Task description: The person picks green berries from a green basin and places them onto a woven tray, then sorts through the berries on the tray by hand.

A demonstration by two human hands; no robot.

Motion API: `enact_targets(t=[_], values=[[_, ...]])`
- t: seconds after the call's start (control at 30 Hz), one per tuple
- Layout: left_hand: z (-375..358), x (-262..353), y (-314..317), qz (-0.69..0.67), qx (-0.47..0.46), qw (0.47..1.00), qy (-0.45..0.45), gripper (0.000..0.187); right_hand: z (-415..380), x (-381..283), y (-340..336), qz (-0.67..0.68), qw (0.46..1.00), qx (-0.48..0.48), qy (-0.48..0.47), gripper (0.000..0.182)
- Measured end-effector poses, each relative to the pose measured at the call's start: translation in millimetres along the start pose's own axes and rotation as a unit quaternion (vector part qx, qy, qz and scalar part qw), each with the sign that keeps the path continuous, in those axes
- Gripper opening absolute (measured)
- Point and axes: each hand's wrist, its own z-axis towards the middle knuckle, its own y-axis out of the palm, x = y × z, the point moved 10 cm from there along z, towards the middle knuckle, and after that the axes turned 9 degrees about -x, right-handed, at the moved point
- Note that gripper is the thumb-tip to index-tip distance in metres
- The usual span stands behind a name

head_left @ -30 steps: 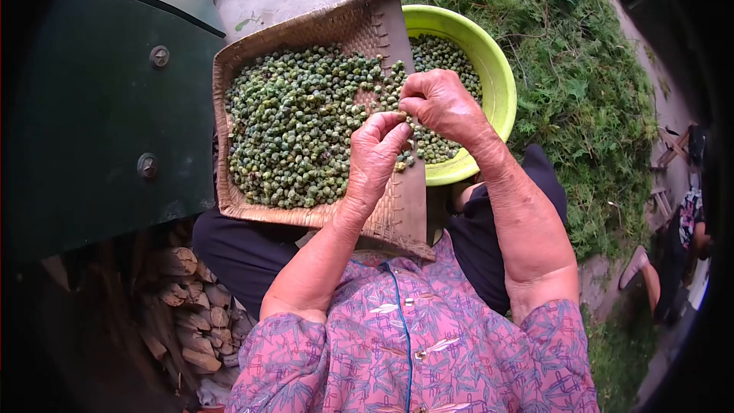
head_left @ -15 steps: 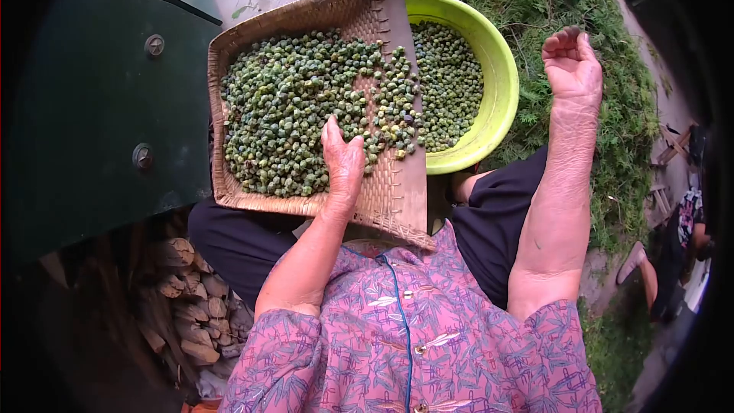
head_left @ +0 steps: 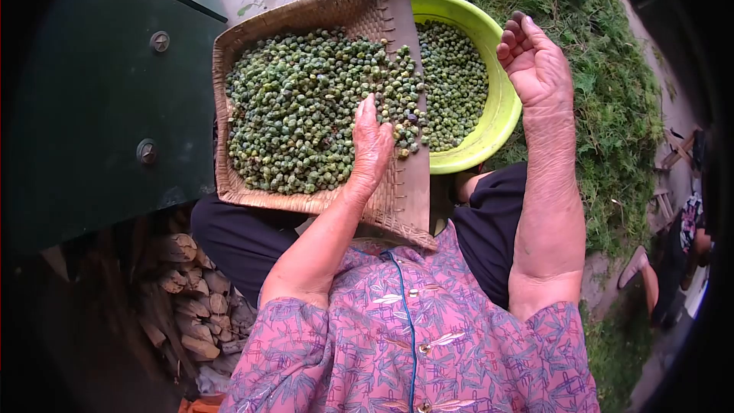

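A woven wicker tray with a flat board-like lip rests across my lap, heaped with small round green fruits. My left hand lies among the fruits near the lip, fingers stretched out and touching them; its palm side is hidden. Some fruits sit on the lip beside a bright yellow-green basin, which holds more of the same fruits. My right hand hovers at the basin's right rim, palm turned up, fingers loosely bent with dark tips, nothing visible in it.
Cut green feathery foliage covers the ground to the right. A dark green panel with metal studs stands at the left. Split firewood is stacked at lower left. Part of another person shows at the far right edge.
My left hand has slid right and slightly up across the fruits towards the tray's lip. My right hand has come left, closer to the basin's rim.
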Motion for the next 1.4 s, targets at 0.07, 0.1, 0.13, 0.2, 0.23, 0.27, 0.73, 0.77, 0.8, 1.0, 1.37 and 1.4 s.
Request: enact_targets(t=[0.07, 0.1, 0.13, 0.2, 0.23, 0.27, 0.73, 0.77, 0.8, 1.0, 1.37, 1.4], values=[[2.1, -3.2, -17.7, 0.004, 0.017, 1.0, 0.02, 0.048, -2.3, 3.0, 6.5, -0.054, 0.999, -0.008, -0.001, 0.02], [4.4, -5.1, -23.8, 0.019, 0.003, 1.0, 0.007, 0.045, -4.1, 5.1, 9.9, -0.053, 0.999, -0.008, 0.0, 0.02], [3.8, -0.8, -26.5, 0.046, -0.019, 0.999, 0.01, 0.038, -5.8, 7.6, 15.9, -0.068, 0.997, -0.02, 0.008, 0.021], [-5.4, 15.1, -36.9, 0.15, 0.015, 0.986, 0.075, 0.036, -7.7, 12.2, 24.6, -0.094, 0.995, -0.034, 0.023, 0.022], [-12.9, 32.0, -40.8, 0.25, 0.048, 0.957, 0.14, 0.033, -8.4, 13.2, 27.1, -0.092, 0.995, -0.034, 0.022, 0.022], [-19.8, 38.4, -56.6, 0.33, 0.124, 0.925, 0.142, 0.029, -9.5, 15.5, 29.4, -0.096, 0.994, -0.036, 0.024, 0.022], [28.4, 23.3, -102.9, 0.525, 0.128, 0.841, 0.013, 0.022, -9.2, 17.8, 32.1, -0.104, 0.994, -0.041, 0.016, 0.02], [30.8, 20.5, -101.5, 0.525, 0.128, 0.841, 0.013, 0.022, -9.3, 17.8, 31.3, -0.106, 0.994, -0.038, 0.016, 0.02], [32.5, 18.8, -100.4, 0.528, 0.133, 0.838, 0.016, 0.02, -9.6, 17.6, 30.6, -0.107, 0.993, -0.035, 0.017, 0.019], [30.1, 17.0, -103.4, 0.467, 0.167, 0.866, 0.057, 0.013, -10.2, 14.0, 29.9, -0.108, 0.994, -0.034, 0.01, 0.019], [-13.5, 14.3, -127.0, -0.068, 0.163, 0.983, 0.045, 0.017, -23.0, 51.8, 61.7, -0.168, 0.979, -0.103, 0.05, 0.018], [-16.3, 8.9, -118.4, -0.086, 0.121, 0.989, 0.013, 0.018, -25.9, 57.3, 68.3, -0.2, 0.971, -0.119, 0.062, 0.017]])
